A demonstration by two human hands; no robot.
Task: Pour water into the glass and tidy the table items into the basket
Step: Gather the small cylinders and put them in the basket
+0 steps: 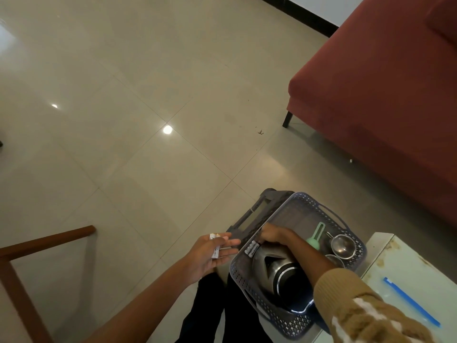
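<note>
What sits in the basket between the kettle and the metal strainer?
Head view: the right forearm crosses that stretch, and beyond it lies a green scoop. The kettle and strainer lie apart in the basket.

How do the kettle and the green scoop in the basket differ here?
The kettle is large, steel with a black base, and lies on its side; the green scoop is small, pale green plastic and lies flat. The kettle fills much of the basket; the green scoop takes a sliver near the far end. Both are already inside the basket.

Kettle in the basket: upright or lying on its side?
On its side: the kettle lies lengthwise in the basket, spout pointing away.
</note>
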